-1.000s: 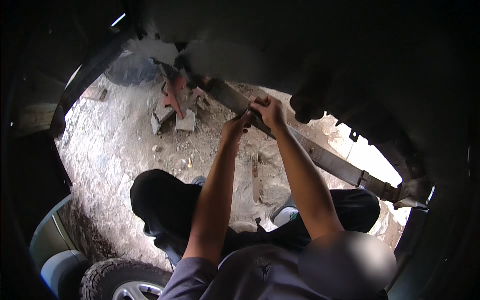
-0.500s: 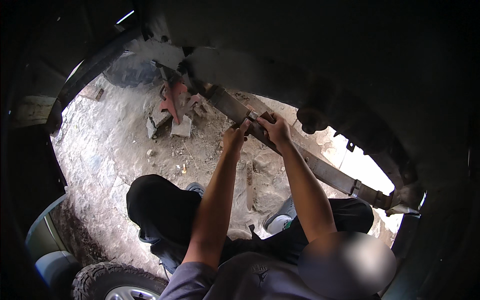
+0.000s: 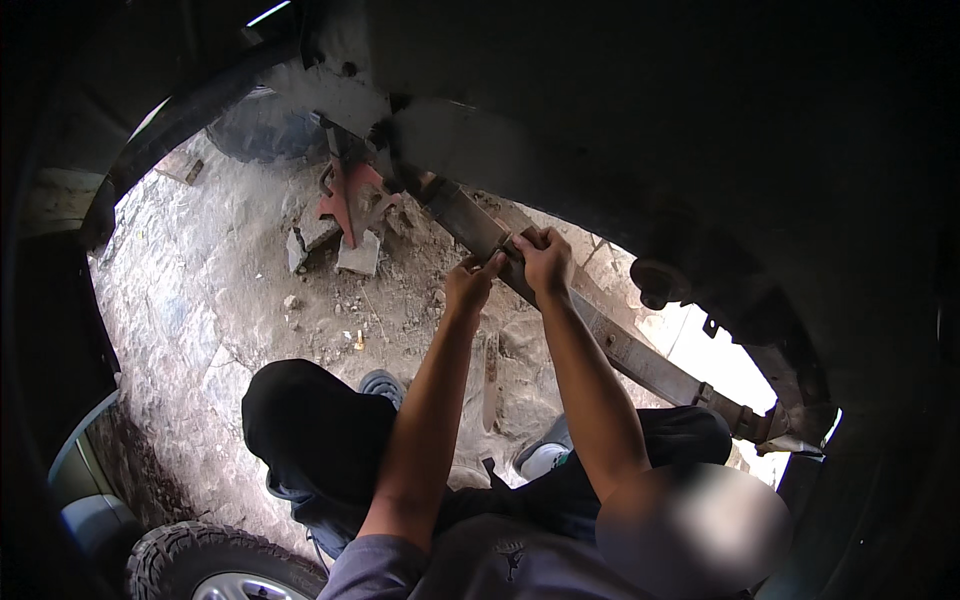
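The leaf spring (image 3: 640, 358) in front of you looks like dull grey metal with rough, brownish patches. Your jack stand (image 3: 347, 208) seems to be matt, red-painted metal, and the broken blocks (image 3: 358, 253) look like coarse concrete. You have rough, dusty ground (image 3: 200, 290) around you. Your trousers (image 3: 310, 430) are matt black cloth; the tyre (image 3: 165, 562) is dull rubber, its rim (image 3: 240, 586) smooth, silvery metal.

Greyish short-sleeved shirt (image 3: 450, 565) (dark emblem (image 3: 511, 560), seemingly), black trousers (image 3: 310, 430).

Arms (image 3: 428, 420) reach forward, left hand (image 3: 470, 286) beside right hand (image 3: 547, 264).
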Tool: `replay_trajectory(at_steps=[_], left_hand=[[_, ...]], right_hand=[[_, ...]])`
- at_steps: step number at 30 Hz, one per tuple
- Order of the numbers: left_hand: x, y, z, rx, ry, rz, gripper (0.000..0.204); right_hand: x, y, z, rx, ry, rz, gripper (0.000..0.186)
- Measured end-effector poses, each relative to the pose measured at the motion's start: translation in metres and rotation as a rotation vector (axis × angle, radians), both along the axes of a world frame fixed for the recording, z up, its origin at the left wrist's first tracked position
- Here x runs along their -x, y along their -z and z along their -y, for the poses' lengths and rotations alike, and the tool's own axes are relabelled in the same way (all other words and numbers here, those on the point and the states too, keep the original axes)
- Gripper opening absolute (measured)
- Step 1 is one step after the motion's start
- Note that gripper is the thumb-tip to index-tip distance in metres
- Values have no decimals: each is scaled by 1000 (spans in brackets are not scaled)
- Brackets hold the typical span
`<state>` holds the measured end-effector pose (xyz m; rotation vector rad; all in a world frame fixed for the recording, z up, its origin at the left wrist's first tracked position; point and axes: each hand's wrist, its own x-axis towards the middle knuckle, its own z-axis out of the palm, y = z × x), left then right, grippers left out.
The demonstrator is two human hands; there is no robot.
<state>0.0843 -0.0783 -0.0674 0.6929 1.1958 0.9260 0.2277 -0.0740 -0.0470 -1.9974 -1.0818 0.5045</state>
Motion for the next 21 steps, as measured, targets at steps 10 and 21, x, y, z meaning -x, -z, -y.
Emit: replay_trajectory(at_steps=[10, 21], left_hand=[[-3, 25, 0, -32, -7, -82, 52], [5, 10, -6, -9, 103, -85, 55]], right_hand=[[4, -9, -6, 1, 41, 51, 35], [7, -6, -8, 92, 90, 25, 42]])
